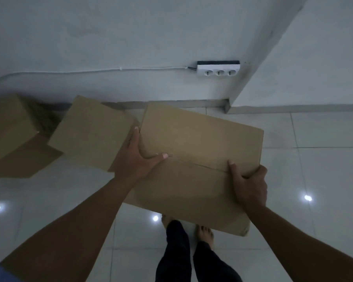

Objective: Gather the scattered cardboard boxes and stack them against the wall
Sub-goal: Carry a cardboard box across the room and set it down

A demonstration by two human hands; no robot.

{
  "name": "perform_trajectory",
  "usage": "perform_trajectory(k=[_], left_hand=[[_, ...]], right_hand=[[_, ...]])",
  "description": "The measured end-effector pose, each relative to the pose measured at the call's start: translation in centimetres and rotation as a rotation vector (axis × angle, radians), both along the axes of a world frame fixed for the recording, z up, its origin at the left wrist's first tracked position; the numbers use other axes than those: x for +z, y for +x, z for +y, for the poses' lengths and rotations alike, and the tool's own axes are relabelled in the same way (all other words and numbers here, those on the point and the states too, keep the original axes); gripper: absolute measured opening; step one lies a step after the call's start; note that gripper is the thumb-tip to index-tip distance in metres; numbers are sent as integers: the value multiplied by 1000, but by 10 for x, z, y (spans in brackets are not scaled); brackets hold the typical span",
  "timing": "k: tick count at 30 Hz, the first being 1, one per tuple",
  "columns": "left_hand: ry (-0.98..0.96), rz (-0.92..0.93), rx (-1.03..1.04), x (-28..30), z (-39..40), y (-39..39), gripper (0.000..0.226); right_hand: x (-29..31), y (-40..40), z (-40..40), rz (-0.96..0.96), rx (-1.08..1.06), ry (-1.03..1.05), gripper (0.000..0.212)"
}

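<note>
While both hands' fingers (235, 176) gripped the large flat brown cardboard box (194, 165), its unsealed flaps risked buckling.

No text, label, brand, number or sign can be read anywhere in the head view. The faces of the cardboard boxes (200, 139) are plain brown, and the power strip (218, 70) on the wall shows no legible marking.
</note>
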State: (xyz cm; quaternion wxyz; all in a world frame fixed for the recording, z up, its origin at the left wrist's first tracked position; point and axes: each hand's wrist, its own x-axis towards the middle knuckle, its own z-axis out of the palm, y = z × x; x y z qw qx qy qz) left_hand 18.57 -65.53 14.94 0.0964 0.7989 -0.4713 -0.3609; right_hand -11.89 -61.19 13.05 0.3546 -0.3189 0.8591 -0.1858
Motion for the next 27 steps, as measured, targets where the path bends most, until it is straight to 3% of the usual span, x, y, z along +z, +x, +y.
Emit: perform_trajectory(k=[5, 9, 18, 27], left_hand=[[-4, -4, -85, -68, -71, 0, 136], [-35, 48, -70, -121, -110, -5, 130], [-27, -28, -33, -213, -165, 3, 128], [-84, -60, -220, -234, -184, -23, 105]], right_hand=[[-65, 4, -51, 32, -66, -11, 85], [-122, 6, -87, 29, -83, -7, 84], [-217, 10, -136, -53, -39, 34, 77], [-227, 24, -136, -2, 199, 23, 88]])
